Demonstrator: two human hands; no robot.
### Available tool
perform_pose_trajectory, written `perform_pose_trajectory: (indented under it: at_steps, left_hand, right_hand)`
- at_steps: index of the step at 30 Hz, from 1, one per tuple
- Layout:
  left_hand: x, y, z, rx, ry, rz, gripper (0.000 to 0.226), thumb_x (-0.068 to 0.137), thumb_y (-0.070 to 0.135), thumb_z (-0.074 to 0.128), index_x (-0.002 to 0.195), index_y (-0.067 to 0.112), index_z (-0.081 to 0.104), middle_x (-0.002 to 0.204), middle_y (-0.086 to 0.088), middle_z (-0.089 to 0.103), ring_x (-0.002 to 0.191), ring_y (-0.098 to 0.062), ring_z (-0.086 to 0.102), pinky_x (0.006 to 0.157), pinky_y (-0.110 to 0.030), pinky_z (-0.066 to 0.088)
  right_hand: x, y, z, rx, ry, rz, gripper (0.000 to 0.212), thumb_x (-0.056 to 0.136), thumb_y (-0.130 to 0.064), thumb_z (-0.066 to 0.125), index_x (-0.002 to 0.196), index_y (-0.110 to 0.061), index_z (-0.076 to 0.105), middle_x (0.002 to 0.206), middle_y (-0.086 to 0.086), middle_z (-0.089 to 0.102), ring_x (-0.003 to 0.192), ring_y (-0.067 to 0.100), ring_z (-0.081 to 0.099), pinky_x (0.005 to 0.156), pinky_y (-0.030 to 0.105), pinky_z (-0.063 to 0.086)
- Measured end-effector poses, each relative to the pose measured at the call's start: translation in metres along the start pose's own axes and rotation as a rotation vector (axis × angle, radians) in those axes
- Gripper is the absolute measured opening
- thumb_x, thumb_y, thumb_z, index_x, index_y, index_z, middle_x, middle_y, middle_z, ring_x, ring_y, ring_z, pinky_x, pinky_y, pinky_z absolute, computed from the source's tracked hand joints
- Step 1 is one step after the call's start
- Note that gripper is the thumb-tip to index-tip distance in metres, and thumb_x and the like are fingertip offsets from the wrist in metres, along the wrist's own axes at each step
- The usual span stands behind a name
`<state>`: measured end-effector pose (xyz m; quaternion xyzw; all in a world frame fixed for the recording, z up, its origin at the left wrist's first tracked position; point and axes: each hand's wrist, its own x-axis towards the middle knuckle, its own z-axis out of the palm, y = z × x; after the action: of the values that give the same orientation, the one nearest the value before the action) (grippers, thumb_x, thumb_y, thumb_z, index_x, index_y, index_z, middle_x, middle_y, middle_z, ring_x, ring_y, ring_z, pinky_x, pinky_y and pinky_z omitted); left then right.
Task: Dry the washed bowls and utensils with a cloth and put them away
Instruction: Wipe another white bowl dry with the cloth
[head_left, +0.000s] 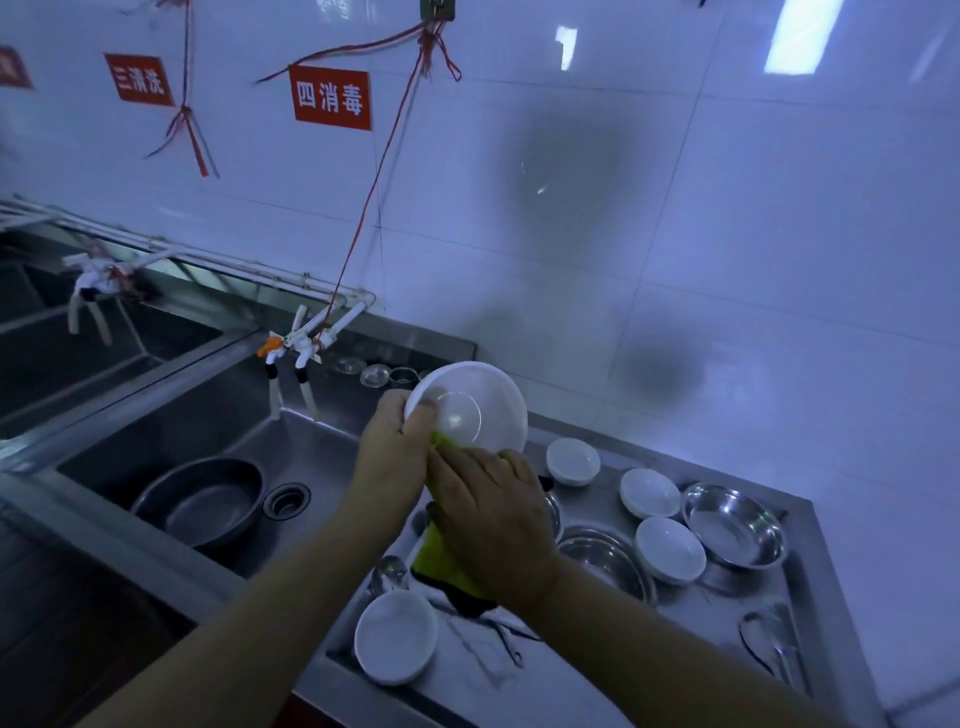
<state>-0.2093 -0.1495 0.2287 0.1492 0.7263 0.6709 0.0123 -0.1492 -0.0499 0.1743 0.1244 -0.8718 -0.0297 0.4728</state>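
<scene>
My left hand (392, 441) grips the rim of a white bowl (478, 405) held tilted above the counter, its inside facing me. My right hand (488, 514) holds a yellow-green cloth (441, 561) against the bowl's lower edge; the cloth hangs down under my palm. On the steel counter lie more white bowls (573, 461) (649, 492) (670, 550) (396, 635), steel bowls (735, 525) (605, 561), and spoons (389, 571) (769, 639).
A steel sink (311, 457) at left holds a dark metal basin (202, 501) beside the drain. Taps (291, 348) stick out from the tiled wall. Small glass lids (376, 375) sit behind the bowl. The counter's raised rim (322, 686) runs along the front.
</scene>
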Motion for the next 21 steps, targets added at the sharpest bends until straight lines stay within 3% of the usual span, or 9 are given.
perform_pose_trajectory:
  at_steps: [3, 7, 9, 12, 16, 18, 21]
  left_hand:
    - [-0.001, 0.004, -0.001, 0.062, -0.129, 0.045, 0.012, 0.096, 0.025, 0.043, 0.102, 0.022, 0.054, 0.089, 0.002, 0.056, 0.08, -0.012, 0.052, 0.062, -0.028, 0.043]
    - [0.007, 0.019, -0.007, 0.205, -0.413, 0.039, 0.034, 0.076, 0.036, 0.04, 0.1, 0.019, 0.058, 0.089, -0.005, 0.058, 0.073, -0.015, 0.053, 0.056, -0.023, 0.044]
    - [0.01, 0.024, -0.001, 0.224, -0.422, 0.063, 0.035, 0.074, 0.038, 0.04, 0.096, 0.019, 0.059, 0.085, -0.003, 0.058, 0.072, -0.015, 0.052, 0.058, -0.025, 0.043]
    - [0.009, 0.026, 0.017, 0.155, -0.296, 0.097, 0.037, 0.075, 0.038, 0.04, 0.096, 0.015, 0.059, 0.088, -0.006, 0.059, 0.077, -0.017, 0.051, 0.066, -0.034, 0.041]
    - [0.002, 0.024, 0.037, 0.032, -0.207, 0.108, 0.021, 0.083, 0.036, 0.042, 0.095, 0.026, 0.057, 0.09, 0.004, 0.058, 0.079, -0.009, 0.052, 0.064, -0.028, 0.042]
    - [0.002, 0.025, 0.04, 0.032, -0.241, 0.113, 0.023, 0.082, 0.034, 0.043, 0.097, 0.027, 0.058, 0.092, 0.002, 0.06, 0.084, -0.015, 0.055, 0.069, -0.032, 0.044]
    - [0.009, 0.035, 0.03, 0.135, -0.448, 0.056, 0.036, 0.073, 0.035, 0.043, 0.101, 0.023, 0.062, 0.095, -0.007, 0.063, 0.087, -0.025, 0.06, 0.07, -0.041, 0.049]
  right_hand:
    - [-0.009, 0.039, -0.008, -0.062, -0.011, -0.252, 0.024, 0.092, -0.027, 0.059, 0.111, -0.015, 0.069, 0.108, 0.003, 0.071, 0.088, 0.02, 0.066, 0.074, 0.034, 0.049]
    - [-0.009, 0.09, -0.032, -0.073, 0.034, -0.505, 0.015, 0.089, -0.026, 0.066, 0.102, -0.019, 0.068, 0.098, -0.001, 0.071, 0.094, 0.019, 0.066, 0.085, 0.034, 0.047]
    - [-0.008, 0.094, -0.039, -0.07, 0.054, -0.489, 0.009, 0.09, -0.023, 0.065, 0.097, -0.019, 0.069, 0.094, -0.001, 0.071, 0.092, 0.019, 0.067, 0.088, 0.034, 0.045]
    - [-0.012, 0.076, -0.04, -0.116, 0.087, -0.317, 0.006, 0.086, -0.018, 0.07, 0.089, -0.019, 0.075, 0.088, -0.001, 0.071, 0.083, 0.019, 0.068, 0.084, 0.035, 0.045]
    - [-0.017, 0.048, -0.034, -0.106, 0.098, -0.091, 0.014, 0.087, -0.021, 0.07, 0.098, -0.015, 0.075, 0.093, 0.002, 0.073, 0.08, 0.019, 0.068, 0.074, 0.034, 0.047]
    - [-0.018, 0.053, -0.038, -0.101, 0.11, -0.128, 0.015, 0.086, -0.021, 0.072, 0.099, -0.013, 0.075, 0.094, 0.003, 0.074, 0.079, 0.018, 0.068, 0.069, 0.032, 0.048]
    - [-0.019, 0.078, -0.052, -0.079, 0.071, -0.345, 0.008, 0.086, -0.017, 0.072, 0.09, -0.013, 0.076, 0.086, 0.002, 0.072, 0.075, 0.018, 0.067, 0.064, 0.03, 0.049]
